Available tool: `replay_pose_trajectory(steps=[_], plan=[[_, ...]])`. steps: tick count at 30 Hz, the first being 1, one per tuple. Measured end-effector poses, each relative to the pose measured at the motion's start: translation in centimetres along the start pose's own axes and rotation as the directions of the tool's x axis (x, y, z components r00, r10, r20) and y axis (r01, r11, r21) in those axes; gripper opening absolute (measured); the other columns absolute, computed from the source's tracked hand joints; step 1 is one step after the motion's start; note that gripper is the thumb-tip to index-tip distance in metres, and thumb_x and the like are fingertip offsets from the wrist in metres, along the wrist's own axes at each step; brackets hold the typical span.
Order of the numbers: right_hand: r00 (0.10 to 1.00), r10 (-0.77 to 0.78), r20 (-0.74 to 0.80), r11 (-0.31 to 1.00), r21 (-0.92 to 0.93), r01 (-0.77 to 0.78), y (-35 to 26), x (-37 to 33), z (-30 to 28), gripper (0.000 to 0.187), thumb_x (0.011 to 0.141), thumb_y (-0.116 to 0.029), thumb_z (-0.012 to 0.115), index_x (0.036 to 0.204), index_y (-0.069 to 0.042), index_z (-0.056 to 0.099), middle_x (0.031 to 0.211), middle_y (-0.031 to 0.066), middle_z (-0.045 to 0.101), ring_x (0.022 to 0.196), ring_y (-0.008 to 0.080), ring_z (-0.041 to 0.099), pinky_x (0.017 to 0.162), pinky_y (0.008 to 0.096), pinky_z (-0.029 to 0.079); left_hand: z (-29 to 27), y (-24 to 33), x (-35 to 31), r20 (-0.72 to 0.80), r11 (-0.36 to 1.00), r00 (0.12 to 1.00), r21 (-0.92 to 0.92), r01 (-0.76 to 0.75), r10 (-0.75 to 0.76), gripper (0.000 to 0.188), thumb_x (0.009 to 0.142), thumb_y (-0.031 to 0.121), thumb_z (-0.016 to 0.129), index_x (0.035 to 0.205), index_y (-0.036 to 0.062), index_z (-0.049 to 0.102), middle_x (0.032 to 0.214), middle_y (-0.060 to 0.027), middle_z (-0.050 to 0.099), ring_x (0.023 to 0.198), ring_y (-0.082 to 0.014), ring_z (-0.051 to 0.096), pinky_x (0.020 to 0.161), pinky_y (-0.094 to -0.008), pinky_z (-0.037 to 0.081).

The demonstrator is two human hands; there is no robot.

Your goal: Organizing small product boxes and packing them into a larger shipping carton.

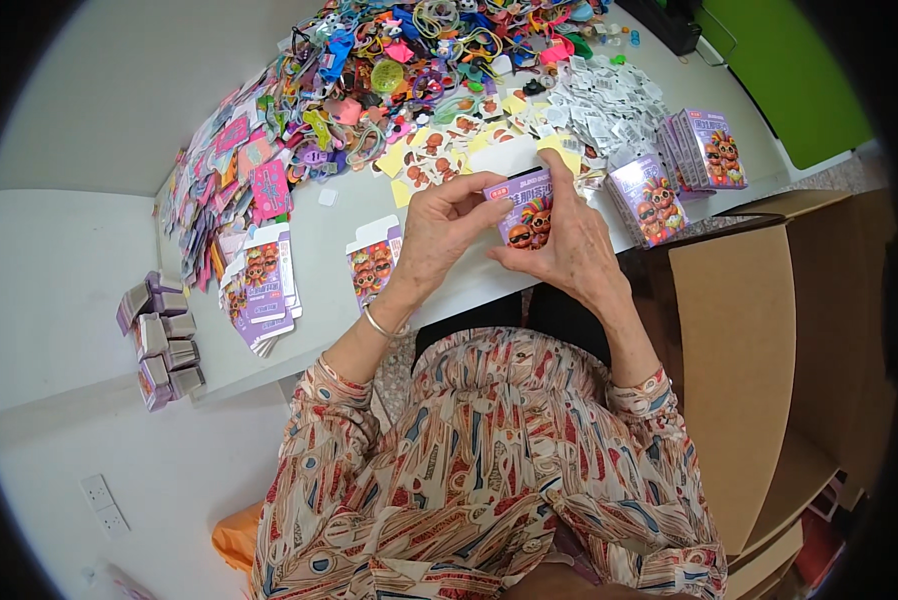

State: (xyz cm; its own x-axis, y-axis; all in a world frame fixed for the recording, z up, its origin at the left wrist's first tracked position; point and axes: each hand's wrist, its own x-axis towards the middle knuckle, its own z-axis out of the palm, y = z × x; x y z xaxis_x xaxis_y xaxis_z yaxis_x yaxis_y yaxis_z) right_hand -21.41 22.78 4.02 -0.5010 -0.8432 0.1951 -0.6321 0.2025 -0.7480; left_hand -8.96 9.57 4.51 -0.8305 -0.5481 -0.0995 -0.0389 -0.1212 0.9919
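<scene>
Between both hands, over the front edge of the table, I hold a small purple cardboard box (531,222) printed with cartoon characters. A white flap stands up at its far end. My left hand (437,232) grips the box's left side, thumb across its front. My right hand (575,238) wraps its right side, with the index finger up by the flap and the thumb low on the box. Just left of my left hand lies a flat, unfolded purple carton (373,268). Square stickers (434,160) with brown characters are spread beyond the box.
A colourful heap of hair ties and trinkets (389,75) covers the back. Small silvery packets (604,105), cards (269,190) and a stack of flat cartons (266,285) lie around. Finished-looking boxes (649,200) stand right; grey-purple boxes (159,340) sit left. An open brown carton (734,380) is beside me.
</scene>
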Motion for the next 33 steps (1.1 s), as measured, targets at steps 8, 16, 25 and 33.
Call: replay_pose_trajectory(steps=[8,16,25,33], plan=[[0.998,-0.009,0.067,1.0,0.011,0.009,0.0,0.6,-0.5,0.092,0.06,-0.033,0.08,0.132,0.001,0.032,0.091,0.0245,0.062,0.083,0.0391,0.065,0.072,0.0421,0.051,0.4,-0.4,-0.1,0.018,0.987,0.999,0.152,-0.048,0.046,0.037,0.085,0.003,0.068,0.12,-0.0035,0.059,0.103,-0.005,0.064,0.088,-0.0087,0.06,0.078,-0.0239,0.049],[0.998,-0.052,0.048,0.987,0.156,0.043,1.1,0.7,0.2,0.092,0.062,-0.029,0.079,0.133,0.0,0.03,0.091,0.0231,0.062,0.083,0.0397,0.064,0.071,0.0427,0.05,1.0,0.1,-0.6,0.033,0.938,0.985,0.302,-0.171,0.169,0.058,0.085,0.0,0.066,0.137,0.0004,0.04,0.119,-0.0136,0.059,0.102,-0.0147,0.059,0.091,-0.0281,0.048],[0.994,-0.033,0.101,0.991,0.132,0.019,0.9,0.1,0.2,0.092,0.062,-0.027,0.076,0.134,-0.001,0.026,0.089,0.0227,0.06,0.081,0.0417,0.061,0.074,0.0452,0.048,0.8,-0.3,-1.1,0.028,0.929,0.966,0.27,-0.254,0.256,0.042,0.088,0.01,0.066,0.125,-0.0015,0.05,0.109,-0.0114,0.062,0.095,-0.0154,0.062,0.082,-0.0296,0.052],[0.968,-0.056,0.243,0.998,0.052,0.044,0.2,-0.1,-0.6,0.086,0.062,-0.025,0.07,0.132,0.004,0.028,0.087,0.029,0.06,0.082,0.0443,0.062,0.071,0.0476,0.05,-0.2,0.8,0.7,0.162,0.997,0.985,0.068,0.04,-0.051,0.043,0.093,0.016,0.06,0.128,-0.0066,0.049,0.112,-0.0099,0.063,0.092,-0.0113,0.061,0.078,-0.0253,0.051]])
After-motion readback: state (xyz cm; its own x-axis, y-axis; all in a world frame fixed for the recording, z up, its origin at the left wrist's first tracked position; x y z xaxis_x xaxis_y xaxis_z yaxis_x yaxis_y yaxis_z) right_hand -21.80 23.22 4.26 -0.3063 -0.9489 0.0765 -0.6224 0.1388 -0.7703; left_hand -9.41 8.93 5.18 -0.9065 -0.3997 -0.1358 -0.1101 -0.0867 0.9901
